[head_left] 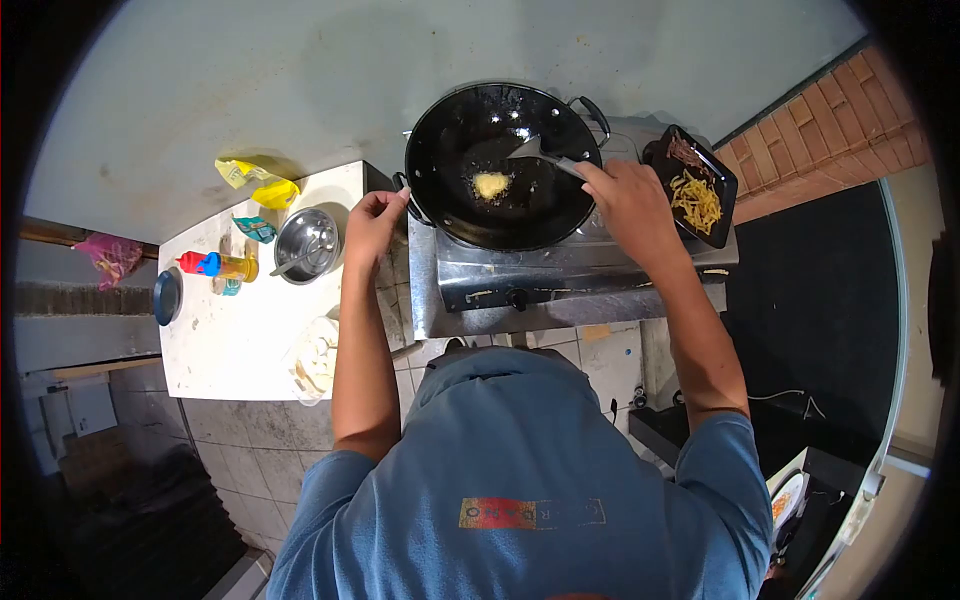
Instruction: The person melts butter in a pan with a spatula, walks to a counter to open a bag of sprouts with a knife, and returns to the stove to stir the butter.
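A black wok [460, 215] sits on a steel gas stove [560, 272]. Inside it, a small pale-yellow lump of food [491, 185] lies in shiny oil with bubbles round its edge. My left hand [374, 225] pinches the wok's left loop handle. In my right hand [632, 205] is the handle of a metal spatula [530, 149], whose blade rests inside the wok above and right of the lump. Right of the stove, close to my right hand, a black tray [722, 178] holds yellow strips and a dark reddish shredded food.
On the white table [230, 350] at left stand a steel bowl [318, 262] with a spoon, a yellow packet [258, 185], a red-capped bottle [195, 262], a bottle of yellow liquid [238, 268] and a tub of white pieces [318, 355]. A brick ledge [800, 130] runs along the right.
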Demonstrator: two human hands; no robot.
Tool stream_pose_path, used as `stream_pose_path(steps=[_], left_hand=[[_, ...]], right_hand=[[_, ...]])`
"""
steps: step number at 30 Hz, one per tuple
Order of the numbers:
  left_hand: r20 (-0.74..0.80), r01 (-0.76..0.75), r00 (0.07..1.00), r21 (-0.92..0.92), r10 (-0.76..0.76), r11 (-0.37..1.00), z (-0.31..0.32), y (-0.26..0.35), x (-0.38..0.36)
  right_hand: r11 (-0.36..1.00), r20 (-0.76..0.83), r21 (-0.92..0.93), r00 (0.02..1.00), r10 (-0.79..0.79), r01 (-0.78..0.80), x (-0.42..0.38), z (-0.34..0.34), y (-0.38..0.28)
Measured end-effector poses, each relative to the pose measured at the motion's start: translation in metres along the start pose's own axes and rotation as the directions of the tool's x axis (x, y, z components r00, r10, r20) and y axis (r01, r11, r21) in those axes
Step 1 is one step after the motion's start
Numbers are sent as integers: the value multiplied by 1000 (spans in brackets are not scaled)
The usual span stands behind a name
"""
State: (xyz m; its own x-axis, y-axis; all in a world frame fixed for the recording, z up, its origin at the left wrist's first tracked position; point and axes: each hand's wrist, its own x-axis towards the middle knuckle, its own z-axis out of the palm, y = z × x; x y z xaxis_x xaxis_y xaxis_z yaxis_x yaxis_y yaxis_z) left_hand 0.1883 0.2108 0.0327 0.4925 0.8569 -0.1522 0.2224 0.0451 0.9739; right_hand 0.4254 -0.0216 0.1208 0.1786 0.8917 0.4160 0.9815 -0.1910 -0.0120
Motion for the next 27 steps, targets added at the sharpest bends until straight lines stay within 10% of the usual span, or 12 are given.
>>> stream_pose_path(steps=[27], left_hand=[[7,40,999,40,-40,998,0,-4,0]], right_hand=[[999,-47,-3,998,48,-48,-9,1,-35]])
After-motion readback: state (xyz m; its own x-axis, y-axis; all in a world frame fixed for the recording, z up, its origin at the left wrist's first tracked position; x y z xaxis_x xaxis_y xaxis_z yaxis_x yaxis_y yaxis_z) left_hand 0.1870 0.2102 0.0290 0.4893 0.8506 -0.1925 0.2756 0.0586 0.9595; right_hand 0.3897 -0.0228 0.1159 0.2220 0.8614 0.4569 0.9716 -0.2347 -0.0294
